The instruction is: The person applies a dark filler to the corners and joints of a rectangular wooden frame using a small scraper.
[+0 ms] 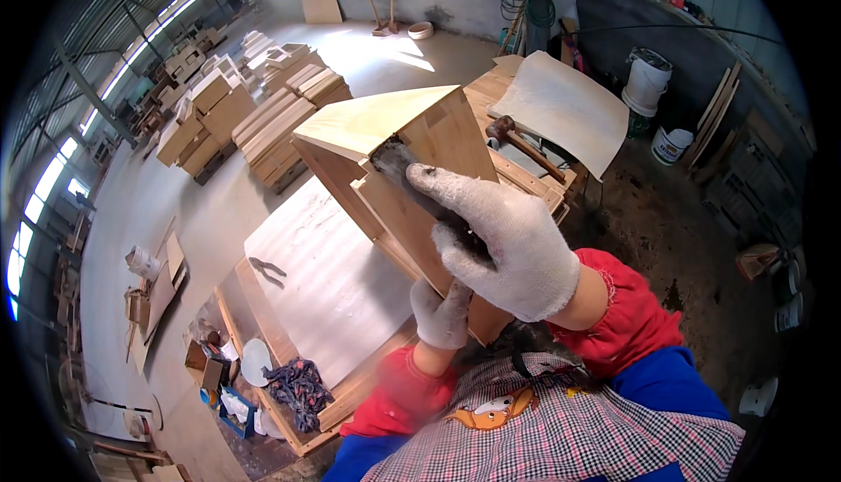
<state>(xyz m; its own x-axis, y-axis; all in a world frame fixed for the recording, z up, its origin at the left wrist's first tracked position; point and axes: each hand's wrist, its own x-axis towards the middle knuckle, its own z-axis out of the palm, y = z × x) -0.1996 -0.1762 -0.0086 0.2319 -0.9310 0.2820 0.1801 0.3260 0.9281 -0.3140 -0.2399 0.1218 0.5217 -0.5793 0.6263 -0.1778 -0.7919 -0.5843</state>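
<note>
A pale wooden box [377, 123], open on one side like a drawer or small cabinet, is tilted up in front of me. My left hand [440, 314], in a white glove, is closed around the box's lower near edge; part of its fingers is hidden. In my right hand [508, 250], also gloved, is a dark brush-like tool [396, 161] with a grey, fuzzy end. That end touches the box at the upper corner of its near side. The gloved thumb and fingers wrap round the tool's dark middle, and its exact kind is unclear.
Beneath the box lies a white-topped workbench board [315, 263] with pliers [267, 270] on it. A hammer [530, 145] rests to the right, beside a curved pale sheet [561, 101]. Dark crumpled cloth [300, 392] sits lower left. Wooden stacks [206, 119] and buckets [648, 79] stand farther off.
</note>
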